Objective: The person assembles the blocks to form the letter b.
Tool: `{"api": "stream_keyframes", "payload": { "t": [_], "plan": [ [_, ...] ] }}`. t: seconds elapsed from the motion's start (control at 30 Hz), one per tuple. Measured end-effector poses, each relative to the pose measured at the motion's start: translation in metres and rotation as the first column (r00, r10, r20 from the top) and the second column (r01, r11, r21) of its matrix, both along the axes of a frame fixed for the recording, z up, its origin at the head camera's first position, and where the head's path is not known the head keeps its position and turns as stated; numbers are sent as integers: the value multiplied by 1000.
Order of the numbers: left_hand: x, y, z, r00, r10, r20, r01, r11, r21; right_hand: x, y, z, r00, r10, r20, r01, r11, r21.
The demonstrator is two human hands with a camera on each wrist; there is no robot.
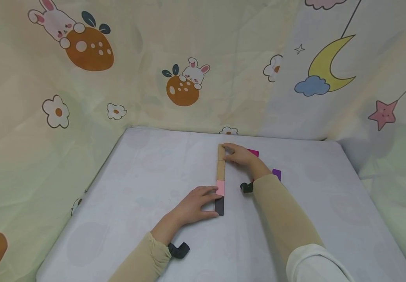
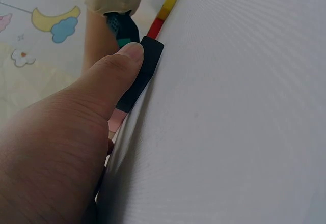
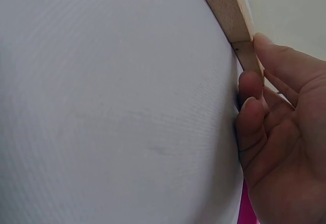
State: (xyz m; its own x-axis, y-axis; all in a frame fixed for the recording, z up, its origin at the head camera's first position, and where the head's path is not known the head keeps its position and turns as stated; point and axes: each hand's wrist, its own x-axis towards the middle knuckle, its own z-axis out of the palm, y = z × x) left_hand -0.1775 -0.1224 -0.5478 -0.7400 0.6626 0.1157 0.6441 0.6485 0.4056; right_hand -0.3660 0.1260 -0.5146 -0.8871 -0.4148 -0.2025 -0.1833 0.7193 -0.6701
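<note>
Four flat blocks lie end to end in a straight row on the white table, seen in the head view. From the far end come a wood-coloured block (image 1: pixel 220 152), a second wood-coloured block (image 1: pixel 221 170), a pink block (image 1: pixel 220 187) and a black block (image 1: pixel 219 208). My left hand (image 1: pixel 190 206) touches the row's left side, its fingers at the pink block and its thumb against the black block (image 2: pixel 137 84). At the far end, my right hand (image 1: pixel 240 155) touches the right side of the farthest wood-coloured block (image 3: pixel 248 56) with its thumb and fingertips.
Partly behind the right hand and arm lie a magenta piece (image 1: pixel 255 152) and a purple piece (image 1: pixel 277 173). A red piece (image 2: pixel 154 29) and a yellow piece (image 2: pixel 166 8) show in the left wrist view. Patterned cloth (image 1: pixel 188 117) hangs around the white tabletop (image 1: pixel 153 168).
</note>
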Motion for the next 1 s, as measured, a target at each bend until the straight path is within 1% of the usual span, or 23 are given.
{"api": "stream_keyframes", "payload": {
  "t": [0.13, 0.2, 0.37, 0.57, 0.63, 0.73, 0.87, 0.93, 1.0],
  "plan": [
    [0, 0, 1, 1000, -1, -4, 1, 1000, -3, 1, 0, 1, 1000, 5, -10, -5, 1000, -1],
    [0, 0, 1, 1000, -3, -9, 3, 1000, 1, 2, 0, 2, 1000, 4, -1, -4, 1000, -1],
    [1, 0, 2, 1000, -2, -6, 2, 1000, 6, 5, -1, 4, 1000, -12, 14, 12, 1000, 0],
    [0, 0, 1, 1000, 5, 2, -5, 1000, 6, 8, -2, 2, 999, -38, 9, 38, 999, -7],
    [0, 1, 0, 1000, 3, -5, -3, 1000, 12, 9, -1, 1, 998, -62, 9, 62, 998, -17],
    [0, 1, -2, 1000, -3, -16, 3, 1000, 19, 12, 1, -2, 994, -104, -29, 103, 994, -32],
    [1, 1, -2, 1000, -5, -27, 5, 1000, 17, 19, 3, -4, 982, -167, -89, 161, 985, -67],
    [1, 1, -2, 1000, -2, -26, 2, 1000, 15, 24, 4, -4, 973, -211, -94, 202, 975, -97],
    [0, 0, -1, 1000, 2, -18, -2, 1000, 10, 30, 4, -4, 964, -259, -68, 248, 959, -137]
  ]
}}
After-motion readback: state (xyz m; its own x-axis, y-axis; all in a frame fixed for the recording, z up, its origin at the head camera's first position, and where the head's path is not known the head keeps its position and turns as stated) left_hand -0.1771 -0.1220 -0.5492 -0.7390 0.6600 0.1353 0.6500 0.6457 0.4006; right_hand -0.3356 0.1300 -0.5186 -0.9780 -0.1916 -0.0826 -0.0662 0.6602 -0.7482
